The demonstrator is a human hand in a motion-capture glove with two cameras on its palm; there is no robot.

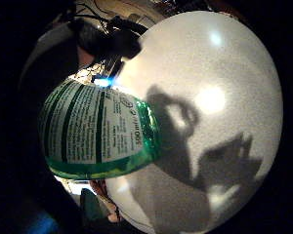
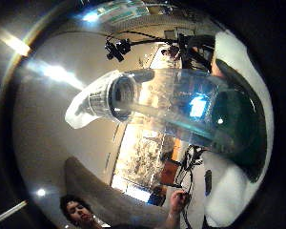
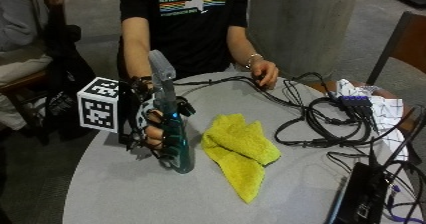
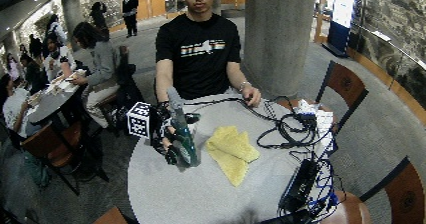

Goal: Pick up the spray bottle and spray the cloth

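Gloved in black, the right hand (image 3: 152,126) grips the tall green translucent plastic spray bottle (image 3: 171,129) upright, its base at or just above the round grey worktop (image 3: 133,189). Just beside it lies the crumpled yellow cloth (image 3: 241,152), apparently unsprayed. Pick-up looks nearly done; next, aim the nozzle at the cloth and squeeze.

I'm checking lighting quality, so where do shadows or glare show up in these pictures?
Little finger side palm view: dark shadows and bright glare spots on the round grey table beside the green labelled spray bottle. Thumb side palm view: ceiling-light glare. Outside view: even light on the yellow cloth.
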